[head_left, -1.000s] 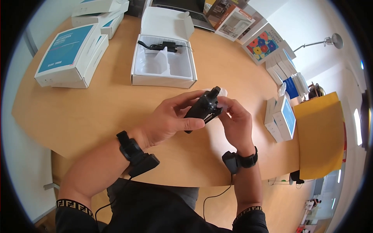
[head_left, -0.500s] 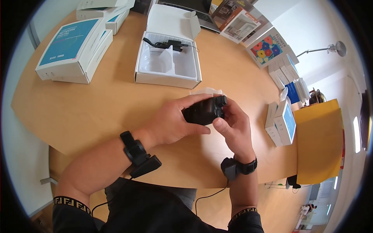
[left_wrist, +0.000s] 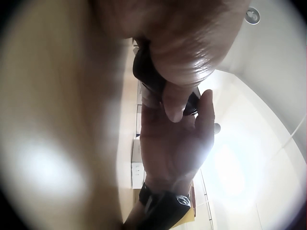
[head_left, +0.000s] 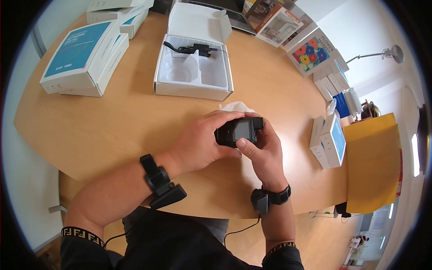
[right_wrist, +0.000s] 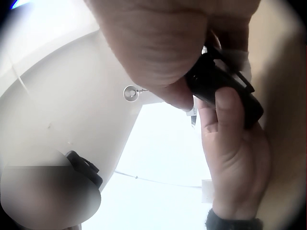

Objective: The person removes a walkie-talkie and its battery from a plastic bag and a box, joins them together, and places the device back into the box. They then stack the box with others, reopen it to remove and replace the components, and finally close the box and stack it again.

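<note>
A black two-way radio (head_left: 243, 130) with a small screen and a stubby top end lies on its side between both hands, screen up. My left hand (head_left: 194, 140) grips its lower end, thumb along the near edge and fingers over the far edge. At the top end my right hand (head_left: 268, 150) holds it, with the thumb on the front by the screen and the fingers behind. A clip-like strip (right_wrist: 240, 79) stands off the radio's back in the right wrist view. Crumpled white plastic wrap (head_left: 237, 106) lies just beyond the hands.
Beyond the hands stands an open white box (head_left: 193, 92) with a moulded tray and a black cabled adapter (head_left: 198, 49). Blue-and-white boxes (head_left: 78, 49) are stacked at the left, more boxes (head_left: 330, 141) at the right. Behind are a laptop (head_left: 238, 18) and upright books (head_left: 310, 51).
The radio has turned from upright, stub pointing away, to lying sideways with its screen facing up. My right hand has shifted from its back edge to grip the top end, thumb on the front.
</note>
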Motion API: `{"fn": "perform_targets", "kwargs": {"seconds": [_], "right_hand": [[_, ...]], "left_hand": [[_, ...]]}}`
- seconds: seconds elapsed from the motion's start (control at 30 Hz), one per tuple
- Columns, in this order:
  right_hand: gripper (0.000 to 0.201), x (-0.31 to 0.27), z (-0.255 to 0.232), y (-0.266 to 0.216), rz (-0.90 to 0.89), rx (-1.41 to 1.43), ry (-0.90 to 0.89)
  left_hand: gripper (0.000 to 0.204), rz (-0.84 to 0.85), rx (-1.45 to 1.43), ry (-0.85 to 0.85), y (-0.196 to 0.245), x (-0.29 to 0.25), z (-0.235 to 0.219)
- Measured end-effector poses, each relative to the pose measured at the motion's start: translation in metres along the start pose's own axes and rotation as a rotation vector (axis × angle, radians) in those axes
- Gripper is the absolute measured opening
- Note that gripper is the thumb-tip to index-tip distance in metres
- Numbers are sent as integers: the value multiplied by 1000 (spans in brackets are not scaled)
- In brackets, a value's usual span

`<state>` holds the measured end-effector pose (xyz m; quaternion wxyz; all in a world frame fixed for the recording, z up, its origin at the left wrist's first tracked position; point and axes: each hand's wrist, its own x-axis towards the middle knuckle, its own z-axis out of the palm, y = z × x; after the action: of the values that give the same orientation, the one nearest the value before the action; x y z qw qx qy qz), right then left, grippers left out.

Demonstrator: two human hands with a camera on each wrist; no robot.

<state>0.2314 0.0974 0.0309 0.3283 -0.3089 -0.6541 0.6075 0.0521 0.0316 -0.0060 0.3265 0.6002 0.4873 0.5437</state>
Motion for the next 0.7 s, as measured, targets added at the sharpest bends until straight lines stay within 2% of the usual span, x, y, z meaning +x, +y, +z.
{"fn": "perform_targets", "kwargs": {"seconds": [0.1, 0.13, 0.2, 0.23, 0.3, 0.4, 0.47, 0.6, 0.67, 0.7], "right_hand": [[54, 1, -2, 2, 2, -50, -15], [53, 0, -4, 3, 51, 32, -2], [51, 0, -10, 5, 97, 124, 18], [51, 1, -14, 7, 101, 246, 2], [52, 2, -24, 13, 91, 459, -23], [52, 5, -32, 12, -22, 597, 12], [53, 7, -42, 14, -33, 630, 23], [50, 9, -53, 15, -138, 736, 194], [49, 10, -56, 14, -180, 773, 339], [49, 11, -59, 15, -202, 720, 357]], "left_hand": [[73, -21, -13, 20, -1, -2, 1], [73, -23, -7, 12, -3, -2, 1], [60, -81, -320, 28, -13, -1, 5], [60, -83, -312, 18, -19, 0, 7], [43, -55, -382, 186, -24, 4, 10], [33, -153, -385, 248, -17, 3, 1], [29, -167, -377, 283, -14, 3, 0], [25, -173, -440, 349, -16, 4, 0], [25, -183, -444, 348, -16, 4, -1], [25, -192, -455, 357, -16, 5, -1]]}}
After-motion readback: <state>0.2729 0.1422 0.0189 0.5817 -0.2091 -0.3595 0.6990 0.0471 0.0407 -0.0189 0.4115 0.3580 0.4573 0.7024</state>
